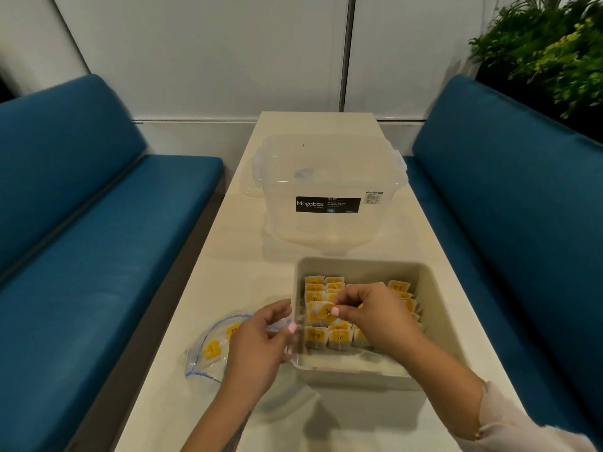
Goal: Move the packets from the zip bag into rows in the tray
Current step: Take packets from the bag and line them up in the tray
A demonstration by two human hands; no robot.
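A cream tray point(437, 308) sits on the table and holds several rows of yellow-labelled packets point(315, 285). My right hand point(375, 316) hovers over the tray's middle, fingers pinching one packet point(324, 313) tilted above the rows. My left hand point(261, 340) is at the tray's left wall, fingers curled, with nothing clearly in them. A clear zip bag point(208, 350) with a blue seal lies on the table left of that hand, with a few yellow packets inside.
A clear Megabox storage bin point(329, 190) stands on the table point(238, 265) beyond the tray. Blue benches point(81, 239) flank the table on both sides. A leafy plant point(554, 44) is at the top right.
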